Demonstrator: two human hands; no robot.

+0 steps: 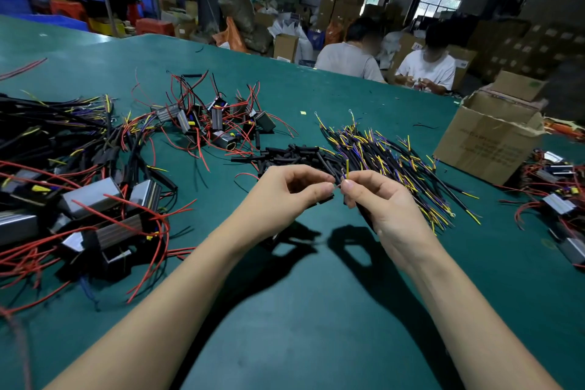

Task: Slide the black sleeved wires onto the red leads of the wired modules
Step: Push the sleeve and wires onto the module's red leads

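My left hand (294,190) and my right hand (376,199) meet above the green table (300,310), fingertips almost touching. The right hand pinches a black sleeved wire (347,168) whose yellow tip stands up above the fingers. The left hand pinches a thin lead end toward it and holds something dark underneath; its colour is hidden. Just behind the hands lies a heap of black sleeved wires (389,155) with yellow and purple ends. Wired modules with red leads (218,123) lie in a pile further back.
Short black tubes (285,153) lie behind my left hand. More modules with red leads (104,199) and black wire bundles fill the left side. A cardboard box (493,136) and further modules (557,196) stand at the right. Two people sit beyond the table's far edge.
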